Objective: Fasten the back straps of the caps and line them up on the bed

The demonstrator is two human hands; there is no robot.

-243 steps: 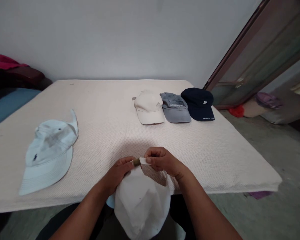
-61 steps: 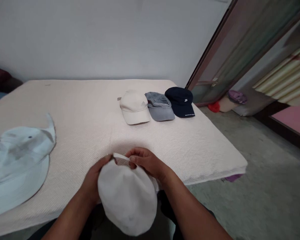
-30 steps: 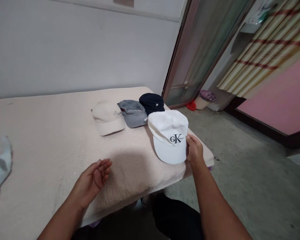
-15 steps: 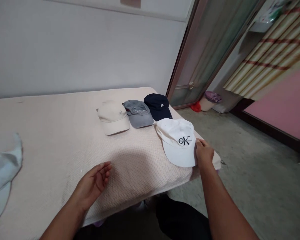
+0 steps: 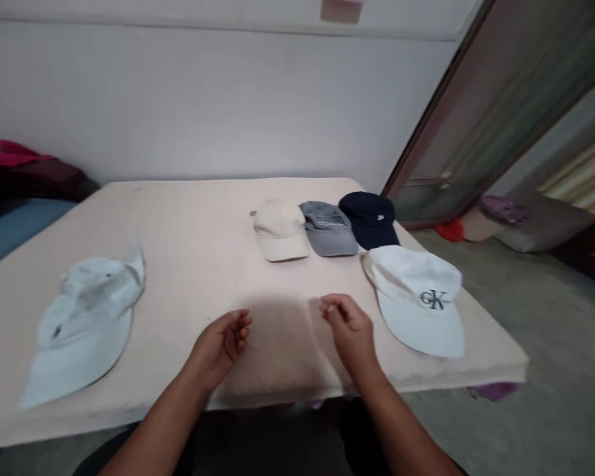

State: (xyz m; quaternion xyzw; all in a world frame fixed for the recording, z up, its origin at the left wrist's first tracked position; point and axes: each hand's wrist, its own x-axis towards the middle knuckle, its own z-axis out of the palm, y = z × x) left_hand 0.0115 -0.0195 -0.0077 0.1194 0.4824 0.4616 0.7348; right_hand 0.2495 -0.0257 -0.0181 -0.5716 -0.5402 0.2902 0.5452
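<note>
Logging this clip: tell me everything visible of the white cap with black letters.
The white cap looks like cloth, with a soft, creased crown, a broad curved brim and black letters on the front. It rests on the pale cover at the picture's right, brim toward the near edge, in front of the navy cap; whether the two touch is unclear. The right hand is nearest, apart from it. Its closure is unclear.

Room between hands (image 5: 221, 347) (image 5: 353, 334) (beige cap (image 5: 281, 229) beyond)
</note>
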